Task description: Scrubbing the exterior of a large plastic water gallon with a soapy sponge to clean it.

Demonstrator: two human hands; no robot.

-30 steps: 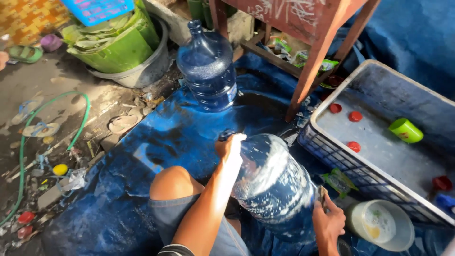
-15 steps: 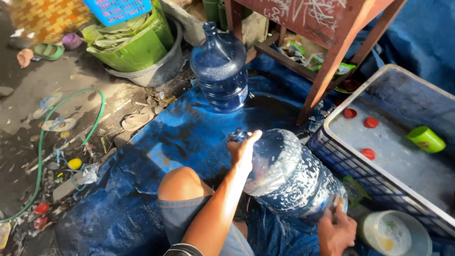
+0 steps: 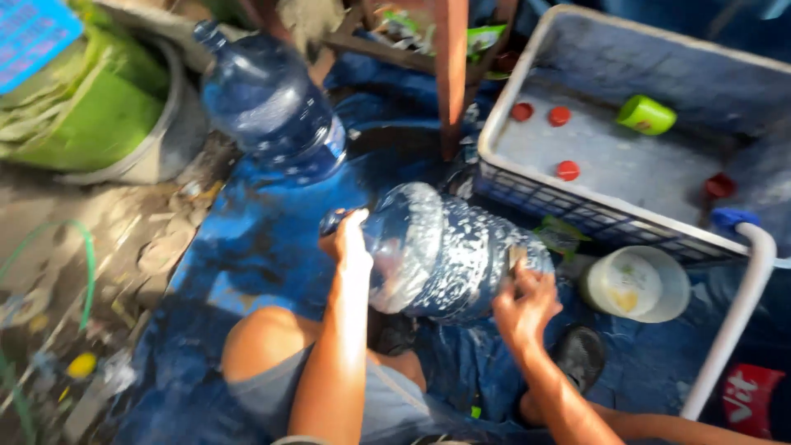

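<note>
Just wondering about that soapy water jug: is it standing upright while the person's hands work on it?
No, the soapy jug lies on its side, with the left hand at its neck and the right hand near its base.

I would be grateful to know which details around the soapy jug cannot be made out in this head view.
- Jug mouth: hidden by the left hand.
- What the right hand presses on it: fingers cover it.
- Upright bottle: its top is motion-blurred.
- Green tub: cut by the left edge.
</note>
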